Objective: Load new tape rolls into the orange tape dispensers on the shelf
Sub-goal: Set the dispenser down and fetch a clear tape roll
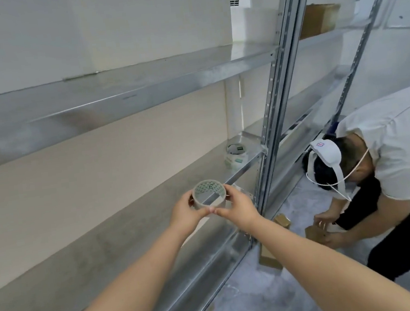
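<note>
Two hands on one tape roll (pixel 209 194), held out in front over the middle shelf (pixel 86 250) of the metal rack! The left hand (pixel 186 212) cups the roll's left side, fingers curled round the rim; the right hand (pixel 237 207) grips its right side the same way. The thumbs meet tip to tip just under the roll, so it sits pinched between both hands, its open core turned up toward the camera. Clear tape, pale core, and inside that core a green patterned print with a dark mark on it; the lettering is too small to read.

Further along the same shelf, near the upright post (pixel 270 126), sits a stack of tape rolls (pixel 235 156), well apart from the hands, with green label patches whose writing is also unreadable.

Off to the right, another person (pixel 390 158) in a white shirt bends low toward the floor, wearing a white head strap with a small red-and-blue logo, not legible. A brown cardboard box (pixel 319 18) rests on an upper shelf at the right.
</note>
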Action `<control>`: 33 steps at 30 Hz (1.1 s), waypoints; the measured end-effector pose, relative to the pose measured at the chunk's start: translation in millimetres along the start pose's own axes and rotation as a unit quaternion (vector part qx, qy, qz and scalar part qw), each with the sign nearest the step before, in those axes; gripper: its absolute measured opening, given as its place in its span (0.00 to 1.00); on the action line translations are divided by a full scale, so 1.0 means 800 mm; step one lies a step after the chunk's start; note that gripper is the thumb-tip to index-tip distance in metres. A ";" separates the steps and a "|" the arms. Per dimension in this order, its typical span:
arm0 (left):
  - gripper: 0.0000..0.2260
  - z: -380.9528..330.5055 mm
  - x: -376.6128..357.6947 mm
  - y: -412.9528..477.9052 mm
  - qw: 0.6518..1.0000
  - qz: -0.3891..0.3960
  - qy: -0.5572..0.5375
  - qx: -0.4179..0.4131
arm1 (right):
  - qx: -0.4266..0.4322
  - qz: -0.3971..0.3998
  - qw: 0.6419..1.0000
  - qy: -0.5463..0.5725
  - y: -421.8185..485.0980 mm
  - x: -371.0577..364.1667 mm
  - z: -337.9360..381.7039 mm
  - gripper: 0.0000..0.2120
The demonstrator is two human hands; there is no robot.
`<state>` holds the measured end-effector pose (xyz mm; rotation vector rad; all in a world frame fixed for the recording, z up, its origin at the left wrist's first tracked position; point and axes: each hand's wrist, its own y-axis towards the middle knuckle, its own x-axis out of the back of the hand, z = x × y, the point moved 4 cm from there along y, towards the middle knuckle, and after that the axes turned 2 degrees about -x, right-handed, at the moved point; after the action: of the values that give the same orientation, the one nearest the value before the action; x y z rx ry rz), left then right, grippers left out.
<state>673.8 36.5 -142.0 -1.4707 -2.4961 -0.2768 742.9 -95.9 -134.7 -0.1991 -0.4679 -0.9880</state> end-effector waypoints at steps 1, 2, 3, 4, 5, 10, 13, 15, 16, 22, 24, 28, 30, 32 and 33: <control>0.28 0.001 -0.007 0.010 1.000 -0.002 -0.003 0.004 | 0.002 0.002 1.000 -0.002 0.010 0.005 -0.004 0.26; 0.28 0.003 -0.014 0.020 1.000 -0.001 -0.005 0.006 | 0.004 0.003 1.000 -0.003 0.020 0.011 -0.009 0.26; 0.28 0.004 -0.021 0.033 1.000 0.001 -0.005 0.006 | 0.004 0.005 1.000 -0.005 0.030 0.015 -0.014 0.26; 0.28 0.005 -0.027 0.045 1.000 0.003 -0.002 0.004 | 0.004 0.005 1.000 -0.008 0.041 0.020 -0.018 0.26; 0.28 0.005 -0.032 0.057 1.000 0.004 0.000 0.004 | 0.004 0.007 1.000 -0.011 0.052 0.023 -0.022 0.26; 0.29 0.016 -0.041 0.121 0.999 -0.004 0.025 0.024 | 0.003 0.030 0.999 -0.043 0.121 0.036 -0.032 0.32; 0.27 0.028 -0.041 0.150 0.998 -0.018 0.046 0.035 | -0.021 0.064 0.996 -0.053 0.159 0.030 -0.044 0.36; 0.28 0.037 -0.040 0.160 0.996 -0.029 0.075 0.045 | -0.030 0.087 0.994 -0.061 0.179 0.022 -0.053 0.36; 0.28 0.043 -0.039 0.165 0.994 -0.034 0.094 0.054 | -0.033 0.099 0.993 -0.061 0.186 0.017 -0.058 0.36; 0.28 0.066 -0.028 0.176 0.984 -0.068 0.117 0.113 | -0.027 0.151 0.986 -0.067 0.223 -0.016 -0.075 0.34; 0.27 0.071 -0.027 0.181 0.983 -0.073 0.121 0.117 | -0.028 0.170 0.984 -0.055 0.234 -0.023 -0.078 0.33; 0.27 0.078 -0.028 0.185 0.979 -0.080 0.123 0.143 | -0.032 0.201 0.978 -0.041 0.248 -0.030 -0.089 0.33; 0.29 0.079 -0.031 0.185 0.976 -0.082 0.124 0.157 | -0.033 0.227 0.972 -0.044 0.254 -0.031 -0.095 0.36; 0.39 0.077 -0.034 0.186 0.971 -0.092 0.142 0.167 | -0.039 0.248 0.967 -0.036 0.261 -0.026 -0.099 0.40; 0.47 0.074 -0.035 0.188 0.968 -0.103 0.160 0.166 | -0.035 0.246 0.968 -0.024 0.266 -0.020 -0.099 0.42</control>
<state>812.5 101.4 -199.9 -0.9558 -2.2923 -0.1107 937.1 2.6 -202.2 -0.3833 -0.4009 -0.5142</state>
